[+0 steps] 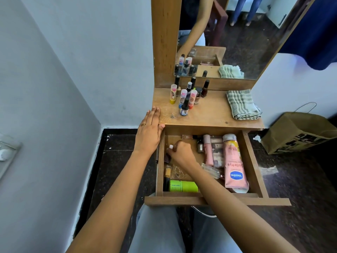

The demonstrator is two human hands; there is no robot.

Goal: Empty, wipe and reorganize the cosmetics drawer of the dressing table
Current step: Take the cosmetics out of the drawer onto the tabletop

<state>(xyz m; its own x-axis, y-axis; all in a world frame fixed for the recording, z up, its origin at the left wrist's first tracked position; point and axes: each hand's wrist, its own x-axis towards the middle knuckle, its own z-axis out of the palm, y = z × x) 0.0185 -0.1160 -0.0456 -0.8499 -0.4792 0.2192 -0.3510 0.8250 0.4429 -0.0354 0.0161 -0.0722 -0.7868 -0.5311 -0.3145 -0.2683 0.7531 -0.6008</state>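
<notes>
Head view. Drawer [252, 161] pulled fully out below the worktop [215, 114], only part emptied by my reading: a cluster of nail-polish bottles [187, 95] stands on the worktop above the drawer's left half, and a folded striped cloth [242, 105] lies above its right half.

Right hand [182, 154] is down inside the drawer's left half, its grip curled round a small white-capped bottle [170, 147]; fingers pinch it near the drawer's left wall. The bottle's body is hidden by the fingers, so its long axis cannot be told. Left hand [148, 132] lies flat, fingers spread, on the worktop's front left corner just outside the drawer; it holds nothing.

Still inside the drawer: a pink Vaseline tube [235, 165] along the right wall, long axis front to back; a slim pink tube [207, 150] beside it; a green cylinder [184, 186] lying crosswise against the front wall.

Judgement: the lift goes up and away toward the bottle cluster, straight beyond the grip. The right hand already has the bottle; the left is nearer but bracing.
</notes>
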